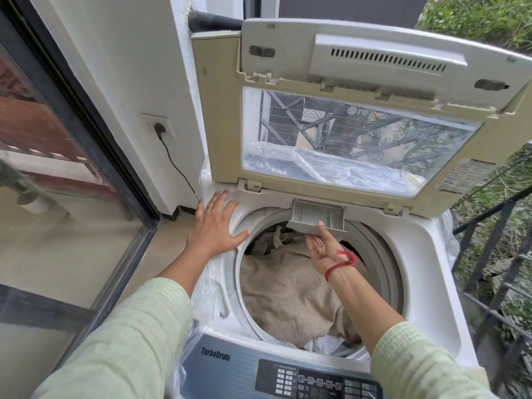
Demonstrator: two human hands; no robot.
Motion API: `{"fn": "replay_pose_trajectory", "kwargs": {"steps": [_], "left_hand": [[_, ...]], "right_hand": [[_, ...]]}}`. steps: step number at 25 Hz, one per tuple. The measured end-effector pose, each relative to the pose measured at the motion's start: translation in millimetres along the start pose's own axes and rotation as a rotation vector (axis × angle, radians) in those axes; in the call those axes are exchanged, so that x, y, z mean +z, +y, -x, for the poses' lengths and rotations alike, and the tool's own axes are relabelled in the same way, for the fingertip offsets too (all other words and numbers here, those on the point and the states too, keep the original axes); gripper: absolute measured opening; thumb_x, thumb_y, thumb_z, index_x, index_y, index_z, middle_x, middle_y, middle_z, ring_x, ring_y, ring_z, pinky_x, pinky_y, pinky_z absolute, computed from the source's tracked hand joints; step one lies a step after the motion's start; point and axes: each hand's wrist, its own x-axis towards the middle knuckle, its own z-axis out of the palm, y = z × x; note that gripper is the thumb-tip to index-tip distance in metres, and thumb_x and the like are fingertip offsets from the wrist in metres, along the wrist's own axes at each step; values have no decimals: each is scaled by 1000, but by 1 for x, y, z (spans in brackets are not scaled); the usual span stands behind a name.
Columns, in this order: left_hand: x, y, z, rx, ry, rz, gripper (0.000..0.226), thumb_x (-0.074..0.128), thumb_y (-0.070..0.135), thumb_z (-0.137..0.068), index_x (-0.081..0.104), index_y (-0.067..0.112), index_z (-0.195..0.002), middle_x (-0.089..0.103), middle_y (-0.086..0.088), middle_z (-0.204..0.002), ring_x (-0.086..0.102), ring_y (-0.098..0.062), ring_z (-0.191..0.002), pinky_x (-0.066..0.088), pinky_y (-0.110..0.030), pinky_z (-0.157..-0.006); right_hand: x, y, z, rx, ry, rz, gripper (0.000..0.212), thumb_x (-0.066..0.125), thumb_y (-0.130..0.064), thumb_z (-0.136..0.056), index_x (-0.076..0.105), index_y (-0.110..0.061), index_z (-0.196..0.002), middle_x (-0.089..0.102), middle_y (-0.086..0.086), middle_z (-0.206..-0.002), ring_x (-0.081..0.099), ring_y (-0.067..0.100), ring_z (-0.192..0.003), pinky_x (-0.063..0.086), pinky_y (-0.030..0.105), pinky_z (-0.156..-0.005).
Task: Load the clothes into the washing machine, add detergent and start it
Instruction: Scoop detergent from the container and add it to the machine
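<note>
While your left hand (214, 223) lies flat with fingers spread on the far-left corner of the washing machine (417, 254), your right hand (322, 249) reaches across the drum, palm up and fingers straight. Its fingertips (320, 226) touch the near lip of the detergent drawer (318, 217); they pinch nothing.

That contact is what the next move turns on. The drawer sits at the middle of the far rim, just under the hinge line of the raised lid (359, 53). It juts toward you over the opening, and its long axis runs left to right along the rim. It lies directly on the far side of your right hand, which is much the nearer of the two. Your left hand is well off to the left, and I judge it is only steadying you.

The clothes (288, 295) are in the drum, a beige fabric on top and something white at the near edge, so loading looks done. I judge the detergent step is in hand. The drawer's compartments look bare (no bottle or packet of detergent is in view).

Nothing blocks the drawer itself. The lid leans over it from the far side, so anything poured has to come in from the near side, above the clothes. The control panel (316, 381) lies nearest you, under your forearms. A plug (158, 126) sits in the wall socket to the left, and a dark railing (489, 254) runs along the right.
</note>
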Motion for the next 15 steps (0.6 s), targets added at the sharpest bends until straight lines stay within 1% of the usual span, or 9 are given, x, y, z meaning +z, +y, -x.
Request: {"fn": "replay_pose_trajectory", "kwargs": {"steps": [3,4,5,7,8,9,10,13,15], "left_hand": [[0,0,-1,0,-4,-6,83,40,71,-71,37,23,-138,19,-7,-156,12,-24,-145,7,-53,-114],[0,0,0,-1,-10,-9,85,36,73,-69,36,23,-138,18,-7,-156,12,-24,-145,7,-53,-114],[-1,0,-1,0,-16,-16,87,32,75,-68,35,24,-139,18,-6,-156,11,-23,-145,7,-53,-114],[-1,-1,-1,1,-24,-33,88,30,76,-68,33,24,-139,17,-6,-156,10,-23,-145,6,-52,-114],[-2,0,-1,4,-27,-37,87,32,75,-69,33,25,-139,17,-6,-156,10,-23,-145,6,-52,-114],[-2,0,0,5,-29,-38,84,37,74,-71,32,25,-140,17,-6,-156,10,-23,-145,7,-52,-114],[-3,1,0,5,-29,-36,82,42,72,-74,32,24,-140,16,-6,-156,9,-23,-145,7,-52,-114],[-4,2,0,9,-25,-22,76,51,67,-78,35,24,-139,15,-7,-156,9,-23,-145,6,-53,-114],[-5,2,1,19,-35,-36,74,51,67,-78,38,25,-138,14,-7,-157,8,-23,-145,6,-53,-114]], "right_hand": [[0,-4,2,7,-14,7,14,63,-15,-88,55,-5,-92,49,19,-137,50,25,-126,37,29,-109],[-1,-7,2,28,-11,38,19,64,-17,-88,56,-4,-99,48,18,-138,49,26,-126,40,31,-107],[-3,-11,4,70,-25,116,35,66,-22,-87,53,-3,-113,45,18,-141,46,29,-129,42,37,-105],[-8,-16,12,207,-99,467,79,70,-46,-79,34,-12,-141,33,17,-149,34,37,-136,41,54,-96],[-11,-16,19,244,-121,710,95,72,-58,-70,28,-19,-145,29,14,-151,32,39,-135,41,59,-90],[-14,-14,27,193,-117,953,104,74,-64,-62,27,-23,-145,30,11,-151,37,37,-132,43,57,-89],[-20,-9,36,21,-93,1176,103,75,-64,-61,31,-22,-144,36,8,-148,44,31,-126,45,53,-91],[-46,10,69,-806,-97,1694,60,67,-46,-79,45,-25,-131,50,-5,-131,49,13,-117,42,37,-101],[-63,24,98,-1222,-182,1833,45,61,-39,-83,50,-28,-125,52,-8,-126,49,10,-117,43,34,-102]]}}
